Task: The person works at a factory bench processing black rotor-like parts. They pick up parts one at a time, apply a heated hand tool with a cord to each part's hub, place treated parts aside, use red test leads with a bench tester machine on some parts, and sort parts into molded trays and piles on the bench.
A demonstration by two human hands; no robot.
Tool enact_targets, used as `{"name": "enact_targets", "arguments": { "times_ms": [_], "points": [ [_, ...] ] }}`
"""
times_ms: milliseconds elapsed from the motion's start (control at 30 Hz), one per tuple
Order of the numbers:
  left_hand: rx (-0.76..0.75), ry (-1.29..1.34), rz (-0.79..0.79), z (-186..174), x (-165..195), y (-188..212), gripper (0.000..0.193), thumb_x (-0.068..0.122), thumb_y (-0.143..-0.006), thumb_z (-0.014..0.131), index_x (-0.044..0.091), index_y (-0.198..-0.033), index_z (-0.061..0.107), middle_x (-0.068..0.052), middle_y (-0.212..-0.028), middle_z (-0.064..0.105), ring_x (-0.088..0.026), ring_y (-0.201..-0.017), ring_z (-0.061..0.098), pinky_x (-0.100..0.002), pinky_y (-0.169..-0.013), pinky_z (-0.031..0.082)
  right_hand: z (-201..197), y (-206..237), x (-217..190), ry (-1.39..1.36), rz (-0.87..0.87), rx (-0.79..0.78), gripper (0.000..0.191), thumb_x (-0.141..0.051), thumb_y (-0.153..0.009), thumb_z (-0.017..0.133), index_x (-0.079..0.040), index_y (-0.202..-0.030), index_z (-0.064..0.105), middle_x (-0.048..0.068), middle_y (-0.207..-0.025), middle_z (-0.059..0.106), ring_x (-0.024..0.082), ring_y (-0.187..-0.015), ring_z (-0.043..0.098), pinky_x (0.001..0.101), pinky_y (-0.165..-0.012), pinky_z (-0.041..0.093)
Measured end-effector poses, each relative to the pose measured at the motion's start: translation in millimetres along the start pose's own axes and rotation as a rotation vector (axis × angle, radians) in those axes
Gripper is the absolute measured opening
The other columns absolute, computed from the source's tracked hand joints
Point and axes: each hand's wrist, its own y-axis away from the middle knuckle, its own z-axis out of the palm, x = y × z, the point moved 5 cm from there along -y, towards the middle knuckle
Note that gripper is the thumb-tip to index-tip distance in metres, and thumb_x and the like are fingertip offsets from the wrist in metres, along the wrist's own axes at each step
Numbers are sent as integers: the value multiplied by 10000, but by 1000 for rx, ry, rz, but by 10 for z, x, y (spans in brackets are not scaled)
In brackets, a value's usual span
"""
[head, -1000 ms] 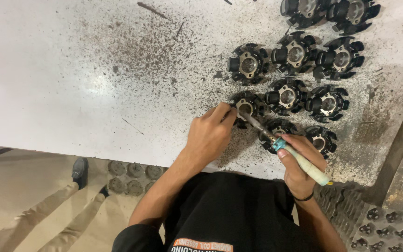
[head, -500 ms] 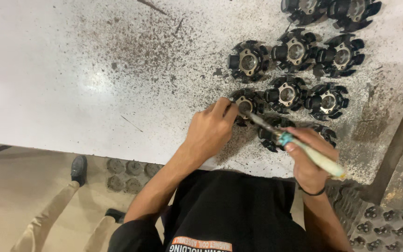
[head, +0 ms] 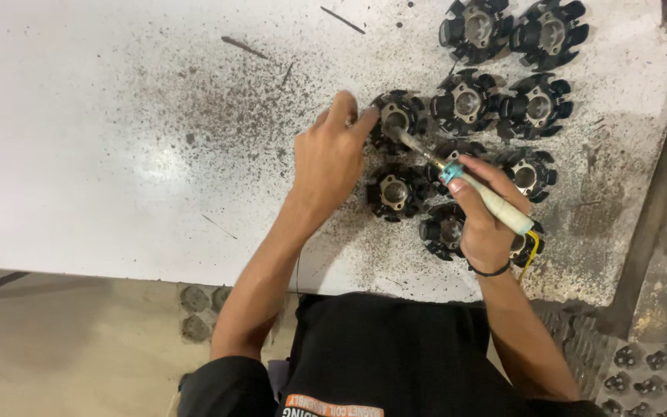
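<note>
The left hand (head: 332, 158) rests its fingertips on the rim of a black toothed stator (head: 397, 117) lying on the speckled white table (head: 102, 139), fingers loosely curled, steadying rather than gripping it. The right hand (head: 486, 220) is closed around a pale-handled soldering iron (head: 472, 185), its tip reaching up-left to that stator's centre, with other stators (head: 503, 100) clustered just beside.

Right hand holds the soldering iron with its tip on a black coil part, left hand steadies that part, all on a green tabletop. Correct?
Not quite: the head view shows a white, soot-speckled tabletop, not green. The rest holds: the right hand holds the soldering iron, tip on the black coil part, which the left hand steadies.
</note>
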Motion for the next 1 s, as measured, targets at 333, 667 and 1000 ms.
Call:
{"name": "enact_targets", "arguments": {
  "times_ms": [333,667,1000],
  "points": [
    [-152,65,-29,271,-191,165,204,31,-856,669,79,-1012,791,-111,-923,642,-272,-648,696,-397,-520,554,31,60,7,127,-67,-24,313,-76,-978,755,70,-1248,695,139,-1165,751,161,-1045,718,261,-952,571],
    [-258,102,-11,344,-160,-10,140,4,-787,667,18,-890,761,-173,-913,630,-339,-678,708,-451,-593,586,37,45,-43,224,-58,-62,324,-61,-975,744,88,-1260,708,160,-1132,749,178,-1010,716,264,-920,568],
    [-264,226,-92,303,-171,16,195,-46,-825,617,-15,-936,775,-190,-921,646,-362,-705,711,-456,-643,597,65,42,-7,123,-83,-78,318,-67,-984,733,93,-1255,690,179,-1107,750,212,-990,753,279,-896,604]
  ]
}}
